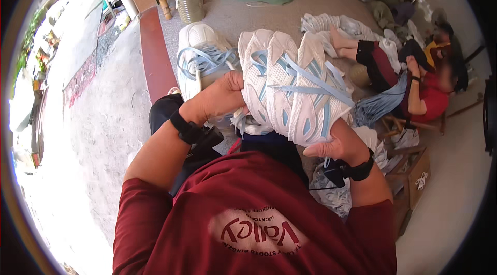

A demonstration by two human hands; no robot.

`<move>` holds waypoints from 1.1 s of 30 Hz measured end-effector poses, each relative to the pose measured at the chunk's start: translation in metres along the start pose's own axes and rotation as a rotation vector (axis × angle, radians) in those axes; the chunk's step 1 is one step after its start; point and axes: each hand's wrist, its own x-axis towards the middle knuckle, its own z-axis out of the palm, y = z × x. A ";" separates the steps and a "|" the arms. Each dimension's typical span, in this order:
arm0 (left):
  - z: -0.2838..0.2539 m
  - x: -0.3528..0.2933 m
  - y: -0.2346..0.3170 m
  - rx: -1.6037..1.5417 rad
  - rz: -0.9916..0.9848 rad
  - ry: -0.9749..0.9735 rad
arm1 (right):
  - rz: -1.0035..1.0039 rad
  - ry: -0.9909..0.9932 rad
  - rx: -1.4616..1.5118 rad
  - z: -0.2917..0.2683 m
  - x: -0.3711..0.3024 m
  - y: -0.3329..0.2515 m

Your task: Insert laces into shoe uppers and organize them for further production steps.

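We've got our left hand [220,96] clamped on a white mesh shoe upper [290,86] with light-blue laces [316,81], right hand [339,143] cupping it underneath, fingers curled.

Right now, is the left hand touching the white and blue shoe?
Touching. The head view shows the left hand pressed against the white and blue shoe upper, no gap.
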 end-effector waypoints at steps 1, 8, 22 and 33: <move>-0.001 -0.006 -0.005 0.000 0.021 0.021 | -0.005 -0.018 -0.023 -0.001 0.002 0.000; 0.005 -0.003 -0.014 -0.102 -0.142 -0.131 | 0.104 -0.206 0.089 -0.022 0.017 0.000; 0.012 -0.007 -0.024 0.127 0.033 -0.160 | 0.223 -0.302 -0.159 -0.030 0.044 -0.025; 0.029 -0.005 -0.007 0.068 0.080 -0.236 | 0.308 -0.247 0.059 -0.022 0.032 -0.020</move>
